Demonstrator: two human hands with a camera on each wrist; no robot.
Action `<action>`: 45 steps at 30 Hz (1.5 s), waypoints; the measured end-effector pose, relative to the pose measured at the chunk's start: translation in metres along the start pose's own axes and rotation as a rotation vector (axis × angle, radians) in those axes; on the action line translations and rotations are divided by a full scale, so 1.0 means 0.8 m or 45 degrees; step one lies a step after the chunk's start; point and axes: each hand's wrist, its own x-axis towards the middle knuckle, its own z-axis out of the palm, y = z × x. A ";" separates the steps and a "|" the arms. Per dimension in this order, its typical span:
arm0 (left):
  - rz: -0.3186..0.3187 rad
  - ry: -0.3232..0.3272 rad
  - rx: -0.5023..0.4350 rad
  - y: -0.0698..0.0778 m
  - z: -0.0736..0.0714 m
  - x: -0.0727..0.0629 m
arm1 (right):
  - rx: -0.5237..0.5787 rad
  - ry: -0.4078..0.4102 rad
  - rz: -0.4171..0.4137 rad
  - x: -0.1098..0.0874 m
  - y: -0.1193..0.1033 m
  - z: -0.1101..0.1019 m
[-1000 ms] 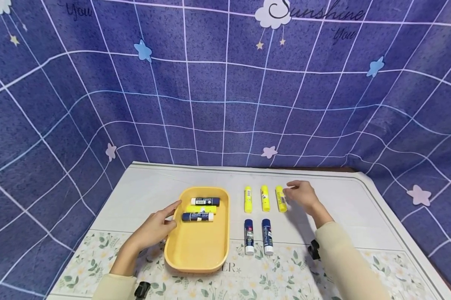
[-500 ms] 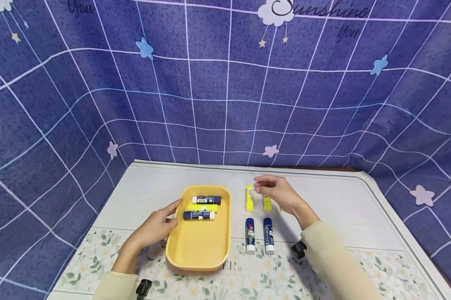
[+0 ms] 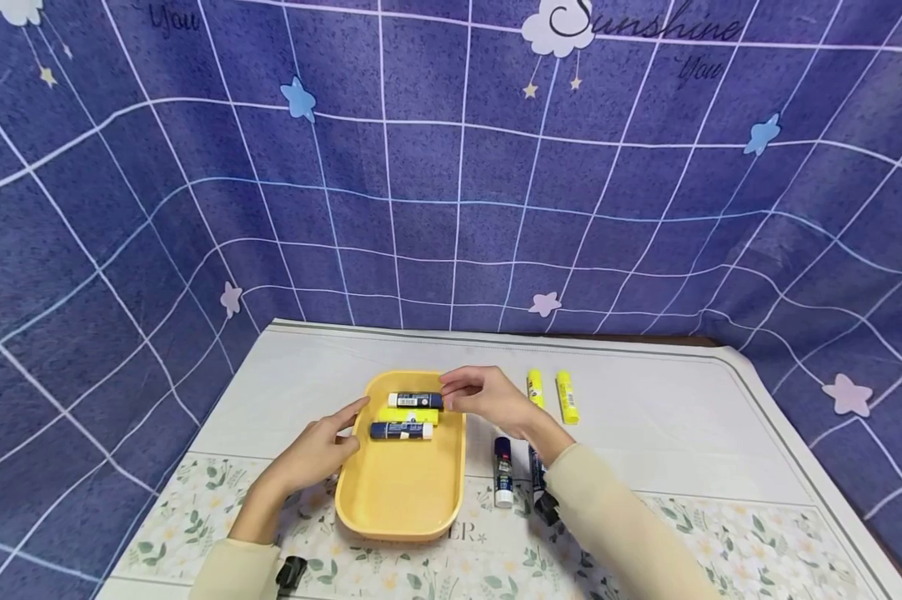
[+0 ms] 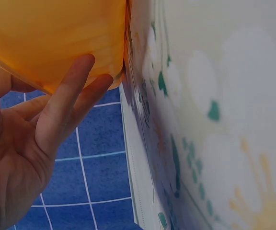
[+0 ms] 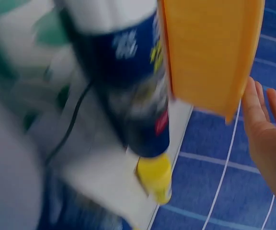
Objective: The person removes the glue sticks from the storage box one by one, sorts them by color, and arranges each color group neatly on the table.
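A yellow tray (image 3: 400, 492) holds a navy glue stick (image 3: 415, 401), a yellow glue stick (image 3: 413, 417) and another navy glue stick (image 3: 402, 431). My left hand (image 3: 316, 446) rests against the tray's left rim, its fingers mostly straight; the left wrist view shows fingers along the outer wall. My right hand (image 3: 492, 404) hovers at the tray's upper right rim, thumb and fingers apart, near the end of the top navy stick. Nothing shows between them. Beneath this hand, the head view hides a yellow glue stick (image 5: 155, 177) that the right wrist view shows on the table.
Right of the tray lie a navy glue stick (image 3: 503, 473) and a second navy one (image 3: 537, 471), partly behind my right wrist. Farther back are yellow glue sticks, one partly covered (image 3: 535, 387) and one fully visible (image 3: 567, 397). A patterned curtain (image 3: 488, 200) encloses the table.
My right hand has swept left from beside the rightmost yellow glue stick, over the yellow row, to the tray's right rim. My left hand stays at the tray. The head view has shifted slightly.
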 end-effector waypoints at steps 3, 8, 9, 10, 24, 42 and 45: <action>-0.002 -0.001 0.009 0.001 0.001 0.001 | -0.069 -0.033 -0.013 0.006 -0.002 0.019; 0.004 0.000 0.037 0.001 0.001 0.004 | -0.165 -0.113 -0.010 0.017 -0.003 0.043; 0.006 0.000 0.041 0.002 0.001 0.005 | -0.170 -0.132 -0.004 0.019 -0.003 0.047; 0.009 0.000 0.045 0.002 0.001 0.005 | -0.175 -0.150 -0.001 0.021 -0.003 0.049; 0.020 -0.015 0.048 -0.001 0.002 0.005 | -0.442 -0.211 0.025 0.041 -0.002 0.072; 0.004 -0.008 0.025 -0.002 0.000 0.003 | -0.704 -0.189 0.165 0.048 0.010 0.104; 0.000 -0.005 0.032 -0.004 -0.001 0.003 | -0.643 -0.176 0.189 0.046 0.010 0.107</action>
